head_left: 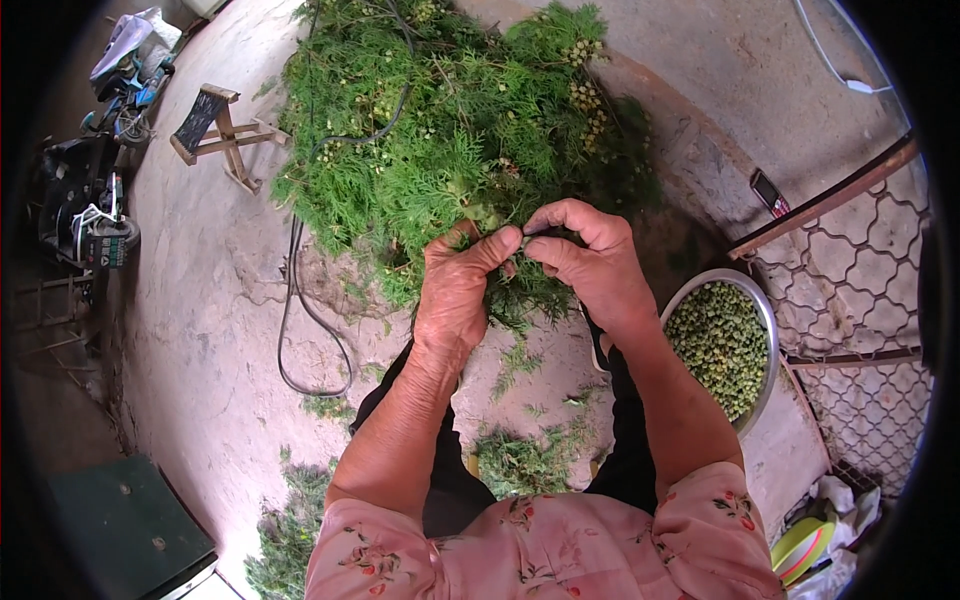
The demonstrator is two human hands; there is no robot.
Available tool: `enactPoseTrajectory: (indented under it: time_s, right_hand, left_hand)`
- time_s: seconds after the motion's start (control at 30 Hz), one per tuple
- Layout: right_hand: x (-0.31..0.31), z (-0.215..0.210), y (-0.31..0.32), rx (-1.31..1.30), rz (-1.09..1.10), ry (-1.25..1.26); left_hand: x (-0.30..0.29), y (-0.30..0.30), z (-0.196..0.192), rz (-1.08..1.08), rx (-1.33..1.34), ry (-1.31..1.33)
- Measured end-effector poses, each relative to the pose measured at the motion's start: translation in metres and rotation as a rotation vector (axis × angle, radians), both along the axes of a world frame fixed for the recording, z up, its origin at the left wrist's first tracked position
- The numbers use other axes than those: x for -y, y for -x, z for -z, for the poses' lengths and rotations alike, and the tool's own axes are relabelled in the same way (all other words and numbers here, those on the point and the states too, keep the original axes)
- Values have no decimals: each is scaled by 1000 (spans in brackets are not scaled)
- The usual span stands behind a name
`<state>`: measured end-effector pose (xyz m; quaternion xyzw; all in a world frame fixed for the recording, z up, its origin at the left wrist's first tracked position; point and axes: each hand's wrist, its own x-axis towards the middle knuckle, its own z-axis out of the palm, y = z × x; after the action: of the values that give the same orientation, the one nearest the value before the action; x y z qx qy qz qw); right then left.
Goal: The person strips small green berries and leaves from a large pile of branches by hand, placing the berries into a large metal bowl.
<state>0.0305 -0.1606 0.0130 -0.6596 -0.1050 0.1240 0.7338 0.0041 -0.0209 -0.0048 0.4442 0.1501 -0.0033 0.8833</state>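
Observation:
My left hand (458, 285) is closed in a pinch on an evergreen sprig (487, 215) with flat, scaly green leaves. Close against it, the thumb and forefinger of my right hand (598, 262) are pressed together; what lies between these fingertips is too small to make out. Both hands are over the near edge of a large heap of cut evergreen branches (420, 110), which carry clusters of pale green cones (590, 110). Beside my right forearm stands a round metal basin (768, 345) filled with small green cones (715, 350).
A black cable (290, 340) crosses the heap and loops over the concrete floor at left. A small folding stool (222, 135) stands beyond it. Loose clippings (525, 460) lie between my feet. A wire-mesh panel (850, 270) and a phone (768, 193) are at right.

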Motion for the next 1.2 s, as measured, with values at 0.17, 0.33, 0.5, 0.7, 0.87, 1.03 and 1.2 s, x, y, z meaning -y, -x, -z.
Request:
enactPoseTrajectory:
  time_s: [0.17, 0.33, 0.5, 0.7, 0.87, 1.03, 1.2]
  right_hand:
    - [11, 8, -5, -267, -68, -381]
    - [15, 3, -9, -374, 20, -586]
    - [19, 3, -11, -305, 33, -399]
    - [6, 10, -4, 162, 89, 139]
    - [8, 14, -4, 112, 107, 125]
    - [6, 8, -1, -71, 131, 9]
    - [14, 5, -6, -300, -12, -216]
  left_hand:
    - [3, -3, -6, 4, -59, 34]
    - [3, -3, -2, 28, -13, -44]
    - [6, -2, -9, 150, -26, -230]
    - [2, 0, 1, 360, -14, -575]
    - [7, 2, -6, 270, 101, -701]
    - [8, 2, -9, 156, 122, -621]
    - [5, 1, -11, 144, 21, -466]
